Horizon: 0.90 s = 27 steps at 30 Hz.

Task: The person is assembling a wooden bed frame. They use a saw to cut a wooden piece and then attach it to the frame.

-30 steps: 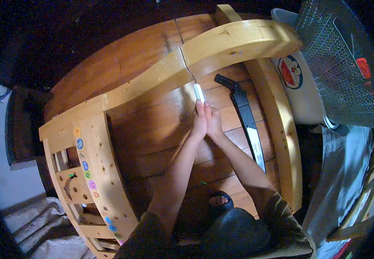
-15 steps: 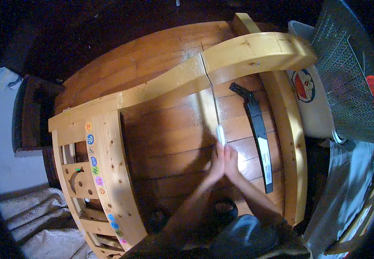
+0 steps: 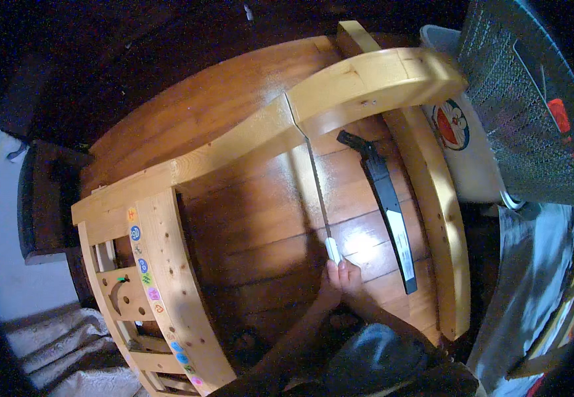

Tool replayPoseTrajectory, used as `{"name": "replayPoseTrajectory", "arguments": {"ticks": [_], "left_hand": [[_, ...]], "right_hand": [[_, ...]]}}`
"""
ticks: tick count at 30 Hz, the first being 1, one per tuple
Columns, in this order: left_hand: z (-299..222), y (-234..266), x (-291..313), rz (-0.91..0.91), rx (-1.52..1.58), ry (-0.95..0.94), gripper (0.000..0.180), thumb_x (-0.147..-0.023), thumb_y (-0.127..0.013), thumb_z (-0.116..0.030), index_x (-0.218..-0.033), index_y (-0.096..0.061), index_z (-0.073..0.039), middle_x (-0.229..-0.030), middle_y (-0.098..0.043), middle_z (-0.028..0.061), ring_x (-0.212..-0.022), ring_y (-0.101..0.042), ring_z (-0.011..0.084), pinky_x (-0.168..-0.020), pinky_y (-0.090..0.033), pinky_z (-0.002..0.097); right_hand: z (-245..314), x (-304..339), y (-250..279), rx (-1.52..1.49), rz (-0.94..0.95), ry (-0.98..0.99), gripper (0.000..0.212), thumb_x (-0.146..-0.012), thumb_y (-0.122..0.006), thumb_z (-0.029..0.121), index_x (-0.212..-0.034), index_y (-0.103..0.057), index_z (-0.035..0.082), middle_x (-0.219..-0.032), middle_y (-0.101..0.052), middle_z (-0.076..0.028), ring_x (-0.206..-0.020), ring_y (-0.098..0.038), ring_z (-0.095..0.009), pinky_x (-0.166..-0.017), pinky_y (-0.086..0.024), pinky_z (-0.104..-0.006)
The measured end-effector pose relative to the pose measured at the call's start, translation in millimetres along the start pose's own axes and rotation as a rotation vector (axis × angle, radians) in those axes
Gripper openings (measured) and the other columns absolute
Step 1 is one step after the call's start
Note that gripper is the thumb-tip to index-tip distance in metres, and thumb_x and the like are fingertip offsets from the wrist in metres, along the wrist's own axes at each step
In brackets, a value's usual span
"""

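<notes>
A hand saw with a white handle [image 3: 332, 249] and a long thin blade [image 3: 318, 188] points away from me. Both my left hand [image 3: 330, 276] and my right hand [image 3: 350, 276] are closed together around the handle's near end. The blade's far part sits in a narrow cut across a curved, pale wooden rail [image 3: 234, 142]. Sawdust lies on the rail by the cut and on the floor. To the right of the saw lies a long black sheath-like piece [image 3: 385, 195] with a white label, not touched by either hand.
The rail joins a slatted wooden panel with stickers [image 3: 161, 264] at left and a wooden post [image 3: 442, 225] at right. Wooden flooring [image 3: 247, 231] lies below. A pale bin with a cartoon picture [image 3: 452, 126] and a grey textured panel [image 3: 532, 112] stand far right; crumpled cloth [image 3: 68, 354] lies left.
My hands have drawn the saw back toward me, and more of its blade shows on the near side of the rail. The whole view has shifted slightly.
</notes>
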<state>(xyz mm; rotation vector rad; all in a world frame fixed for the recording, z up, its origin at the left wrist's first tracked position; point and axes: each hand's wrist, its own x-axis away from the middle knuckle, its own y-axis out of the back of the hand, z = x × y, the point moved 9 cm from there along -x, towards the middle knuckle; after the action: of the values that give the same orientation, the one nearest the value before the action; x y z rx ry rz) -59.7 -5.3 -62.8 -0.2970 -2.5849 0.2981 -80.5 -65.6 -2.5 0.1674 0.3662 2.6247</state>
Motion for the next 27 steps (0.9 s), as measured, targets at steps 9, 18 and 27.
{"name": "replayPoseTrajectory", "arguments": {"ticks": [9, 18, 27], "left_hand": [[-45, -11, -76, 0.054, -0.096, -0.118, 0.032, -0.088, -0.034, -0.034, -0.087, -0.044, -0.004, -0.077, -0.048, 0.0059, -0.068, -0.046, 0.0141, -0.057, -0.04, 0.0284], [-49, -22, -79, -0.01, -0.035, -0.182, 0.024, -0.084, -0.039, -0.025, -0.091, -0.045, -0.004, -0.083, -0.047, 0.0083, -0.077, -0.046, 0.0208, -0.064, -0.041, 0.033], [1, -24, 30, -0.244, -0.65, -0.621, 0.022, -0.076, -0.044, -0.009, -0.095, -0.05, 0.001, -0.091, -0.048, 0.0158, -0.087, -0.046, 0.0331, -0.069, -0.04, 0.0465]], "right_hand": [[-29, -84, -20, 0.135, 0.018, -0.013, 0.026, -0.086, -0.036, 0.019, -0.081, -0.054, 0.001, -0.066, -0.054, -0.007, -0.06, -0.049, -0.016, -0.051, -0.039, -0.0321], [-49, -111, -46, 1.213, 0.099, 0.479, 0.032, -0.087, -0.034, 0.02, -0.117, -0.04, 0.009, -0.104, -0.049, -0.013, -0.087, -0.05, -0.022, -0.068, -0.041, -0.0331], [-47, -7, 22, 0.126, 0.015, -0.027, 0.021, -0.086, -0.037, 0.023, -0.095, -0.045, 0.005, -0.083, -0.049, -0.011, -0.07, -0.047, -0.018, -0.057, -0.038, -0.0315]]}}
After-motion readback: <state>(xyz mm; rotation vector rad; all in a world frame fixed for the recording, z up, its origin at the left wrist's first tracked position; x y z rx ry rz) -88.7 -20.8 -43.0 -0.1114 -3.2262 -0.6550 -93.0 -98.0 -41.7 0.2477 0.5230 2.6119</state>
